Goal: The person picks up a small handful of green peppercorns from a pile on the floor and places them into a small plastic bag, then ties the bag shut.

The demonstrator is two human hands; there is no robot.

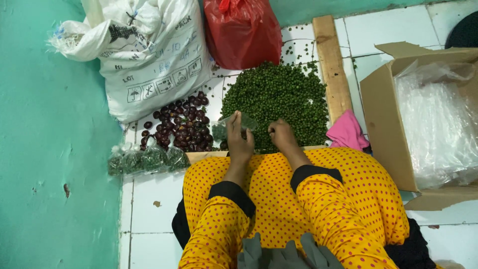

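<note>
clear bag point(234, 124) pinched in left hand point(240, 142) fingers; right hand point(281, 134) fingers curled on green peppercorns point(279, 97).

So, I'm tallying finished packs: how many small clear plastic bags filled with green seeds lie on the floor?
About 4, in a row by the teal wall. They overlap, so more may be hidden. The left hand holds another clear bag.
</note>
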